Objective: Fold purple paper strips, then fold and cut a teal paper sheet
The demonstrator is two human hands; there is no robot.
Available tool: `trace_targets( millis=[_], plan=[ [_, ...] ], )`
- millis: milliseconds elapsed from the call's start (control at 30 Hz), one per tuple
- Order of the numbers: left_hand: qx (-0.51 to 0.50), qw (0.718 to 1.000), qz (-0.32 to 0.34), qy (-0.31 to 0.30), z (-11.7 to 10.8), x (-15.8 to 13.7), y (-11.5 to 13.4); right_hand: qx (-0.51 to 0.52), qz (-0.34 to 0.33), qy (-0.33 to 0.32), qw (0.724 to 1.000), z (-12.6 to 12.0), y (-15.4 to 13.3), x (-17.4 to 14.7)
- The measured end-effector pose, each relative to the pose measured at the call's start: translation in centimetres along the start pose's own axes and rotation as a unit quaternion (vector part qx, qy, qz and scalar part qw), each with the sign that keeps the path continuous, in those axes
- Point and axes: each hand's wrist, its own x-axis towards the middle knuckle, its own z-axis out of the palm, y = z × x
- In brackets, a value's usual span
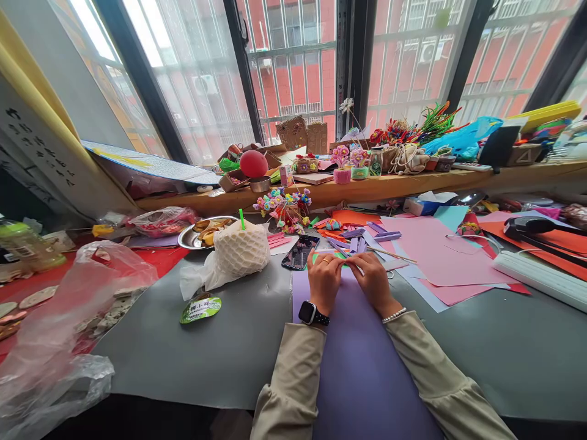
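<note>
My left hand [324,278], with a black watch at its wrist, is closed in a pinch. Opposite it, my right hand [371,278], wearing a beaded bracelet, pinches too. A small piece of green paper [342,255] shows between the fingertips of both hands, partly hidden by them. Beneath my wrists lies a long sheet of purple paper [362,360]. Just beyond my hands are several folded purple paper strips [358,245] and a thin stick [394,253]. A black phone [299,253] lies left of my fingers.
Left stand a wrapped coconut [243,249] with a green straw, a metal plate [187,238] and a plastic bag [82,299]. Pink paper sheets [435,250] and a white power strip [541,278] lie right. Behind are a bunch of craft flowers [283,208] and a crowded wooden sill [321,194].
</note>
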Motion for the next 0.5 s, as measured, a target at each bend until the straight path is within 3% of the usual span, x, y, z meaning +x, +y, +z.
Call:
trace_targets(
  millis=[500],
  plan=[
    [0.017,0.999,-0.043,0.024,0.08,0.15,-0.40,0.008,0.072,0.072,0.995,0.00,0.62,0.12]
  ],
)
